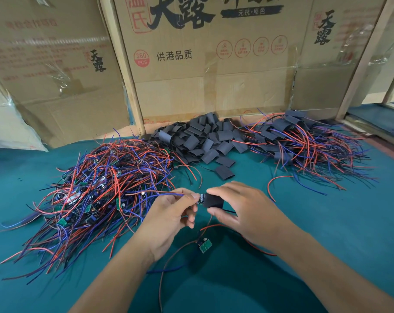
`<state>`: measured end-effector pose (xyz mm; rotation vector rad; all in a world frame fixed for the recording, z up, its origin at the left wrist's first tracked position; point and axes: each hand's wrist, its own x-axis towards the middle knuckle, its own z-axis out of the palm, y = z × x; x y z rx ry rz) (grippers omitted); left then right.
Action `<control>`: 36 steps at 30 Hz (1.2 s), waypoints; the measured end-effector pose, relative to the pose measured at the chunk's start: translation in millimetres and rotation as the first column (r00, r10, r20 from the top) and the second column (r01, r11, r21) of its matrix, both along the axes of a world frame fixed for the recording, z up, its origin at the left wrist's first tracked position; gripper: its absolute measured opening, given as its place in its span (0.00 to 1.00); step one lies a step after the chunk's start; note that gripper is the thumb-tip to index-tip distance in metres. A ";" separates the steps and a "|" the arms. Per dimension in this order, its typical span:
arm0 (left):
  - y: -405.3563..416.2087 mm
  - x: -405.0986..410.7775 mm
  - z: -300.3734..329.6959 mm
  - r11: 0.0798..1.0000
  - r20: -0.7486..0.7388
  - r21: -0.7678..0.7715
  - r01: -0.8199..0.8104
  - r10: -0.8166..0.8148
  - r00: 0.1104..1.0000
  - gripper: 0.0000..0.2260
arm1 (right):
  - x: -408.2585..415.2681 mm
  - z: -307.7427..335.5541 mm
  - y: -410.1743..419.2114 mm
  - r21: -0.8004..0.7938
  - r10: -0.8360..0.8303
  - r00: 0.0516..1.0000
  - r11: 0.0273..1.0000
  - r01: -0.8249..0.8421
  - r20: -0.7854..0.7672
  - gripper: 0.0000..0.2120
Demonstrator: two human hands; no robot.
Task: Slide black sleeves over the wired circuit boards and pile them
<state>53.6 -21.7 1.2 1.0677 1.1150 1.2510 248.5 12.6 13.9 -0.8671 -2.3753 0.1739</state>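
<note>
My left hand (171, 213) pinches a wired circuit board (202, 198) at its left end, just above the table's middle. My right hand (243, 206) grips a black sleeve (214, 201) that covers most of that board; only the board's left end shows. A second bare green board (205, 245) with red and blue wires lies on the green table (327, 222) below my hands. To the left spreads a heap of bare wired boards (96, 190). Loose black sleeves (202, 141) are piled at the back centre. Sleeved boards (300, 143) are heaped at the back right.
Cardboard boxes (214, 64) with wooden posts wall off the back of the table. A plastic bag (8, 125) leans at the far left. One red wire (275, 179) and a blue one trail loose between my right hand and the right heap.
</note>
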 end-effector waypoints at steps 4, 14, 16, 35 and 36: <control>0.6 -0.3 -0.6 0.998 0.046 -0.059 0.015 -0.012 0.999 0.06 | -0.8 -1.1 0.3 -0.010 0.021 1.000 1.000 -0.021 0.003 0.16; 3.0 3.6 -4.8 0.989 0.022 -0.146 -0.016 0.019 1.000 0.07 | -5.8 -6.3 0.1 -0.041 0.062 0.998 0.997 -0.063 -0.023 0.16; 2.4 3.5 -4.7 0.989 0.021 -0.149 -0.005 0.008 1.000 0.07 | -7.1 -8.4 0.1 -0.097 0.058 0.996 0.993 -0.065 -0.064 0.16; -0.6 4.6 4.5 0.988 0.176 -0.083 0.131 -0.115 0.978 0.05 | 7.0 19.3 10.5 -0.841 -0.304 0.805 0.372 -0.393 -0.510 0.06; -0.3 3.7 4.7 0.989 0.179 -0.082 0.119 -0.103 0.979 0.05 | 11.7 27.1 18.0 -0.837 -0.335 0.786 0.386 -0.388 -0.520 0.07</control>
